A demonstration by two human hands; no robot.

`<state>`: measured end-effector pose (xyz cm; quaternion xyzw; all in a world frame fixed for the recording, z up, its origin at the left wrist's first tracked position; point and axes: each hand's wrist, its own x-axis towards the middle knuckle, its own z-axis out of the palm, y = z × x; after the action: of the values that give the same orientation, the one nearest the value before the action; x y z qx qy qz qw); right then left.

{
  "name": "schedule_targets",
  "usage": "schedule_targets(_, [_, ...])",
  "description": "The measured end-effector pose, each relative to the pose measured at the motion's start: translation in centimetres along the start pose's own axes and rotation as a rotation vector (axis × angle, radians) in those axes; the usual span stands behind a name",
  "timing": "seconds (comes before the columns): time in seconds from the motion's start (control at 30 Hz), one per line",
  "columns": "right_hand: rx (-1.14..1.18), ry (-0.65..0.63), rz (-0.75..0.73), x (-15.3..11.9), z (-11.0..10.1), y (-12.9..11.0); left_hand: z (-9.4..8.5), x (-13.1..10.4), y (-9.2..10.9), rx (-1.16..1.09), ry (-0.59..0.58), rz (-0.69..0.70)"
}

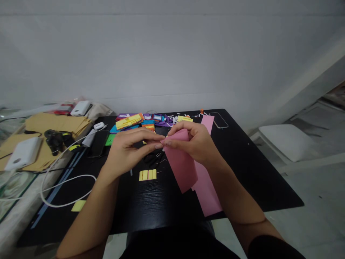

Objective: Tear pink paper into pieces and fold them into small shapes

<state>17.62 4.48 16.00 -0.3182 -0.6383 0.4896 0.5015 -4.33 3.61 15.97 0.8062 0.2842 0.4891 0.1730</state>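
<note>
Above the black table, a sheet of pink paper point(183, 172) hangs tilted from both hands. My right hand point(198, 142) grips its upper part, thumb in front and fingers behind. At the paper's upper left corner, the thumb and fingertips of my left hand point(129, 147) are pinched together; exactly what lies between them is hard to make out. Another pink paper strip point(207, 192) lies on the table under my right forearm. A small yellow folded paper piece point(147, 175) rests below my hands. Black scissors point(153, 158) lie partly hidden behind them.
Folded yellow paper pieces point(129, 121), purple and blue ones, and white scraps point(172, 118) lie along the wall. To the left are a dark phone point(99, 144), a white cable point(67, 207) and brown envelopes point(56, 124). A clear phone case point(220, 121) lies far right; a white stool point(288, 142) stands beyond.
</note>
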Motion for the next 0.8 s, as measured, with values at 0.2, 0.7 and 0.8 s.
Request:
schedule_targets(0.2, [-0.06,0.031,-0.019,0.12,0.09,0.24,0.22,0.01,0.29,-0.009,-0.027,-0.172])
schedule_targets(0.7, [0.074,0.017,0.043,0.13,-0.12,0.26,0.67,-0.01,0.26,0.053,-0.002,-0.132])
schedule_targets(0.8, [0.059,0.025,0.059,0.09,-0.13,0.29,0.61,0.05,0.3,0.036,0.0,-0.144])
